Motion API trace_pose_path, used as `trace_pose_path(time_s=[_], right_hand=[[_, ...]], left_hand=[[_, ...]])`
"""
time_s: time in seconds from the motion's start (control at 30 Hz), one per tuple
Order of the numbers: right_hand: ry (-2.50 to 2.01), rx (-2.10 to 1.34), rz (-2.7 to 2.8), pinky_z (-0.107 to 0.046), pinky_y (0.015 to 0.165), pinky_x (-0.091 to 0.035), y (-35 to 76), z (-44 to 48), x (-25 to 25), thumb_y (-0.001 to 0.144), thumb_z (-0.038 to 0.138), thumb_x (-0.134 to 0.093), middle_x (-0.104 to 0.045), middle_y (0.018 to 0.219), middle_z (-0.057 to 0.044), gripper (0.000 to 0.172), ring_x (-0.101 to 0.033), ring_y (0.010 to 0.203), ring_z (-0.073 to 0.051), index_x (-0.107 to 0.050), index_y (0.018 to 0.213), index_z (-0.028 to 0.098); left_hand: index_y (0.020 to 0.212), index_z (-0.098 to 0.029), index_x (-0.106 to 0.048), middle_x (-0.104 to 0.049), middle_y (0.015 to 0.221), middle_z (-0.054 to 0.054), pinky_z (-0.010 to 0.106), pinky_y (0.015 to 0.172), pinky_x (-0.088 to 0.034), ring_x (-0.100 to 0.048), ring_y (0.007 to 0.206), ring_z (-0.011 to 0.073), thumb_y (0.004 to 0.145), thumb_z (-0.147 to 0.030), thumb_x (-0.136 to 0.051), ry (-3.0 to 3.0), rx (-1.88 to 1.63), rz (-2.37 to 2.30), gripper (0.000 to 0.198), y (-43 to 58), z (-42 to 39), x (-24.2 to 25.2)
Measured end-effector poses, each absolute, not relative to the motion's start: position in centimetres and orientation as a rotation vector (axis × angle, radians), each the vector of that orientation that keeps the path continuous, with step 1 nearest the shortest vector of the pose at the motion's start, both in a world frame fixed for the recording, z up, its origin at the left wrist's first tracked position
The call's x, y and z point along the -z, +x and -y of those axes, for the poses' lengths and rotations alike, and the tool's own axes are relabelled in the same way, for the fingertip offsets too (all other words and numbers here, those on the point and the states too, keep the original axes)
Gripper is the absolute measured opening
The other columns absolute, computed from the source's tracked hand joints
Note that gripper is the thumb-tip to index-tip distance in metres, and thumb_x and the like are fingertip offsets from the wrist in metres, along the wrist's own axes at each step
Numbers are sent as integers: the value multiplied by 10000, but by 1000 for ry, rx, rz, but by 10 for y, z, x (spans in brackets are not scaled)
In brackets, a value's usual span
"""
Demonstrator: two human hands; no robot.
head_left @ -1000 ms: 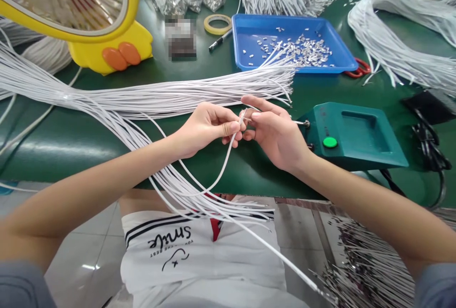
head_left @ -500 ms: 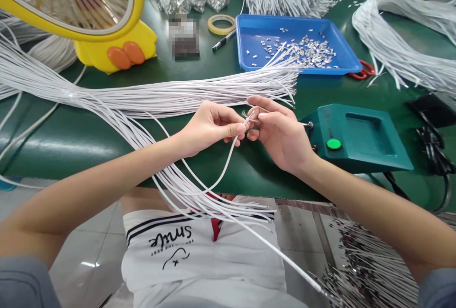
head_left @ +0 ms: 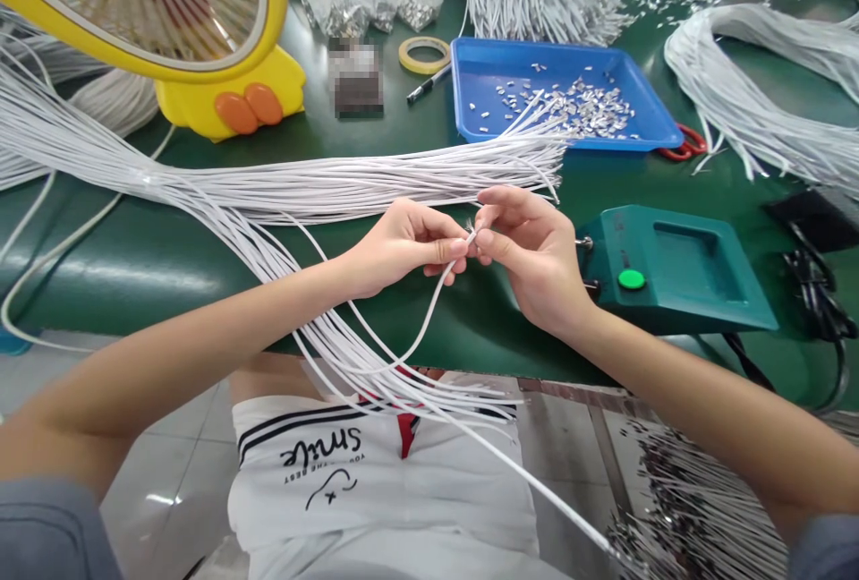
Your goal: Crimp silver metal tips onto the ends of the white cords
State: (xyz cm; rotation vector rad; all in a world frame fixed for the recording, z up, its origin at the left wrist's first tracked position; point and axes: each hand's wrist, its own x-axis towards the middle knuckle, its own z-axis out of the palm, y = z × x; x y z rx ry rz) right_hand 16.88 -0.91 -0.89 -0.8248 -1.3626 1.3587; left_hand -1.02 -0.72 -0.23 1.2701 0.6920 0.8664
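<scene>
Now the thin white cord [head_left: 435, 294], frayed at its tip, loops up from your lap past the worktop's [head_left: 134, 267] front edge. Your left hand [head_left: 403, 251] pinches it just below the tip. The fingers [head_left: 500, 198] of your right hand [head_left: 537, 262] pinch the tip itself. Half a second ago the right index finger stuck out; it has curled in and the hands touch.

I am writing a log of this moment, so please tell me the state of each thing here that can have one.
left hand: shut on the white cord, near its end.
right hand: shut on the cord's tip.
white cord: hangs in a loop below the hands.
cord bundle: lies flat, ends reaching the blue tray.
blue tray: holds loose metal pieces.
tape roll: lying flat.
</scene>
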Motion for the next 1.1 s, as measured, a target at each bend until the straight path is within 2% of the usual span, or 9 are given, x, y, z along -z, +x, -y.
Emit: trace_pose_path(time_s=[0.07,0.13,0.27,0.43,0.57,0.7,0.83,0.93,1.1], right_hand=[[-823,-1327,1390,-231,617,-557,169,9,9,728,285,-798,-647,887,-7,338,-627,834,-137,-670,1037,238],[-801,-1351,1399,-252,653,-581,169,9,9,732,287,-796,-663,923,-8,351,-640,865,-147,-658,1052,247],[-752,-1423,1388,-270,638,-578,169,8,7,744,258,-792,-664,781,29,327,-637,655,-109,-645,1035,229],[-809,-1399,1367,-249,612,-536,170,6,3,710,250,-820,-639,675,49,298,-610,598,-95,-644,946,204],[-859,-1482,1317,-215,557,-454,171,6,2,675,258,-839,-621,637,52,297,-530,570,-75,-601,839,194],[-875,-1824,1096,-203,562,-423,170,7,1,630,213,-842,-591,648,51,322,-530,617,-80,-565,795,196],[-777,-2236,906,-187,526,-408,167,10,-2,597,217,-833,-561,680,39,341,-552,656,-94,-582,827,196],[-809,-2021,1039,-197,533,-455,166,12,-2,687,261,-778,-579,728,22,265,-556,674,-97,-609,881,200],[-976,-1074,1558,-213,515,-529,167,14,3,814,238,-666,-617,907,-19,287,-605,765,-129,-606,1094,230]], left_hand=[[714,-84,-719,-663,591,36,176,452,-400,-596,492,86,735,-378,-806,1266,-844,-666,307,-11,7,3],[700,-81,-701,-645,577,30,177,455,-396,-586,484,83,743,-404,-796,1272,-843,-659,339,-11,6,4],[710,-80,-690,-620,561,18,176,455,-385,-561,472,71,746,-434,-788,1290,-835,-670,369,-11,5,4],[735,-93,-682,-645,609,34,187,448,-413,-578,487,88,802,-446,-725,1405,-815,-737,362,-9,8,4],[746,-123,-687,-657,639,40,209,498,-425,-576,525,92,898,-270,-599,2089,-1111,-884,229,-12,6,9],[813,-184,-675,-697,724,35,256,544,-392,-578,616,118,925,-149,-507,2912,-1368,-900,205,-23,-1,14],[840,-203,-662,-679,699,29,258,546,-400,-564,612,122,915,-161,-534,2926,-1502,-776,154,-25,1,14],[755,-168,-651,-642,646,28,227,539,-430,-554,565,100,905,-199,-545,2392,-1446,-866,187,-18,7,10],[759,-100,-670,-630,621,17,181,378,-355,-478,402,50,799,-365,-712,1339,-1037,-831,272,-10,8,1]])
